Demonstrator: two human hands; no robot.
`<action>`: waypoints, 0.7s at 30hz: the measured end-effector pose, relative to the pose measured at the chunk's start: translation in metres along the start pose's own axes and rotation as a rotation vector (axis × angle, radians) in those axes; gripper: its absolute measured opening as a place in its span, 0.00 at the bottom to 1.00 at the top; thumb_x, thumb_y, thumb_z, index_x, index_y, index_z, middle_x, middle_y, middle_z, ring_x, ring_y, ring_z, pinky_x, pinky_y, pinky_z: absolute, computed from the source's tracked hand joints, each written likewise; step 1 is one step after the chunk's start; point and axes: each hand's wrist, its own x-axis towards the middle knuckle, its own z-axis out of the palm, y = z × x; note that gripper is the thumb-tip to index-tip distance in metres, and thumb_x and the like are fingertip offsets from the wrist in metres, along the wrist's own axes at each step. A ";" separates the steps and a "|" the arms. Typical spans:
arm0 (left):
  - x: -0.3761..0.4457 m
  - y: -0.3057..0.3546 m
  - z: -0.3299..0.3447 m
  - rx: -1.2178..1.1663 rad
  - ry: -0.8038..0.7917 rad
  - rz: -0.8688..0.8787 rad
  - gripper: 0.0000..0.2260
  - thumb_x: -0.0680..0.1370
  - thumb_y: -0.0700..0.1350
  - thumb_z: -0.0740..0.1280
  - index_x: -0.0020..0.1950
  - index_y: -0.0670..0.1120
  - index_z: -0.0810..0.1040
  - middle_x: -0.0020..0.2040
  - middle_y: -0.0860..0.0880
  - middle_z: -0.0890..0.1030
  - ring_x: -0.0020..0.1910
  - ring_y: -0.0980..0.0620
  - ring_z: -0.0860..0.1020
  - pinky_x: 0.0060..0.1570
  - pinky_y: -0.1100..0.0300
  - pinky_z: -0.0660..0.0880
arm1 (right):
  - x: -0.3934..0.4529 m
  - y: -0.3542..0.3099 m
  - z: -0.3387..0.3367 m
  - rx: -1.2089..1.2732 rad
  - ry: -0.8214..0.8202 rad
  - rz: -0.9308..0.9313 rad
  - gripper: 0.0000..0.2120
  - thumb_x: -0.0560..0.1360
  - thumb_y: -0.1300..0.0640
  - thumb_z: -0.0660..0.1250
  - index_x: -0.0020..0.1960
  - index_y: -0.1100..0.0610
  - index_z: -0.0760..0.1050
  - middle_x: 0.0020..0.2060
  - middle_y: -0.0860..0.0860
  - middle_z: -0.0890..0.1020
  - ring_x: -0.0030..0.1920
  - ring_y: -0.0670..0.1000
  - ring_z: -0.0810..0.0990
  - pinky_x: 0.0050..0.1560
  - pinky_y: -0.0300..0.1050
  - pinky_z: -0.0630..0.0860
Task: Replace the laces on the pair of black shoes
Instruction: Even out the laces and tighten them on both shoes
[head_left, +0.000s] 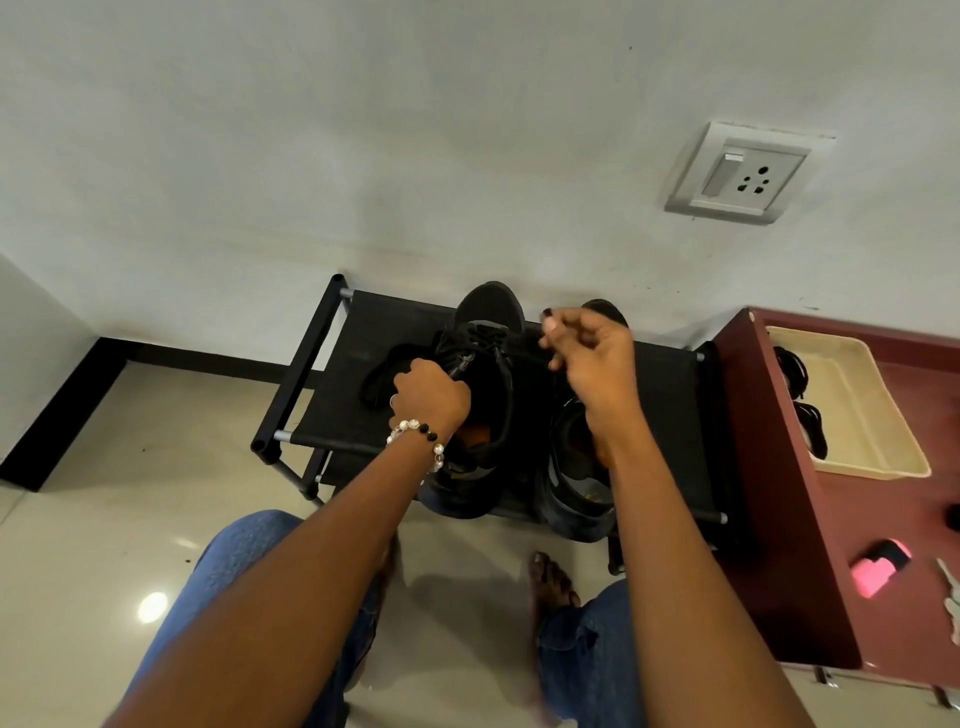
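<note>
On the left, my left hand (431, 392), a beaded bracelet (418, 435) at its wrist, is curled over the left black shoe (480, 384), gripping it by the laced part of its upper; a loose black lace (384, 371) lies on the rack just left of that shoe; the shoe stands on the black fabric shoe rack (343, 400) against the wall, toe away from me. Beside it my right hand (587, 358) is raised over the right black shoe (576, 467), fingers curled and pinched together; whether they hold a lace end I cannot tell. Further right stands a maroon bench (795, 545) carrying a cream tray (872, 415); a socket plate (740, 174) sits on the wall above.
</note>
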 end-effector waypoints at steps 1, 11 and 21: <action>0.000 0.000 0.000 0.001 0.001 0.001 0.15 0.76 0.43 0.65 0.61 0.39 0.71 0.61 0.38 0.73 0.57 0.36 0.74 0.57 0.41 0.74 | 0.001 0.005 0.002 -0.236 -0.070 -0.015 0.11 0.77 0.59 0.69 0.59 0.60 0.80 0.46 0.53 0.84 0.40 0.49 0.81 0.47 0.46 0.78; -0.001 0.002 0.000 0.004 -0.003 0.000 0.16 0.77 0.43 0.65 0.63 0.39 0.69 0.62 0.38 0.72 0.59 0.36 0.73 0.60 0.40 0.72 | -0.005 -0.003 0.008 -0.195 -0.141 0.087 0.07 0.78 0.63 0.67 0.44 0.55 0.82 0.40 0.49 0.84 0.43 0.45 0.81 0.47 0.40 0.76; -0.003 0.003 -0.002 -0.001 -0.012 -0.008 0.17 0.77 0.43 0.65 0.64 0.40 0.69 0.63 0.38 0.72 0.60 0.36 0.73 0.60 0.40 0.72 | -0.002 -0.022 -0.014 1.010 -0.180 0.004 0.04 0.75 0.53 0.66 0.46 0.54 0.75 0.39 0.50 0.78 0.38 0.47 0.74 0.36 0.39 0.64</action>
